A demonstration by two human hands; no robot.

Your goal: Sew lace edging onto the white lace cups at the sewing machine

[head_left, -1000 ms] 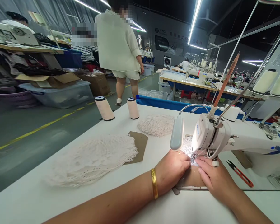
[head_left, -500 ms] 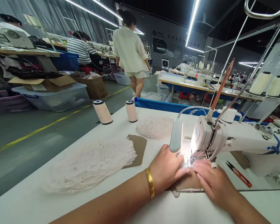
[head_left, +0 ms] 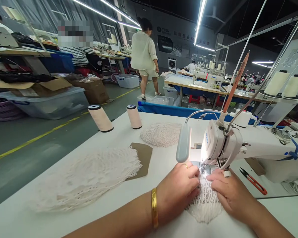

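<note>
A white lace piece lies under the needle area of the white sewing machine, its pointed end hanging toward me. My left hand, with a gold bracelet at the wrist, is closed with curled fingers on the lace's left edge. My right hand grips the right edge, its index finger close to the lit presser foot. The needle itself is lost in the glare. To the left, a stack of lace pieces rests partly on a brown card. Another lace pile lies behind it.
Two thread cones stand at the table's far left edge. A grey lamp hangs left of the machine head. Red-handled thread snips lie right of my right hand. A person walks in the aisle beyond; others sit at machines.
The brown card under my hands is no longer visible there; white lace is there instead. My left hand has curled its fingers and drawn slightly nearer. The walking person has moved farther off.
</note>
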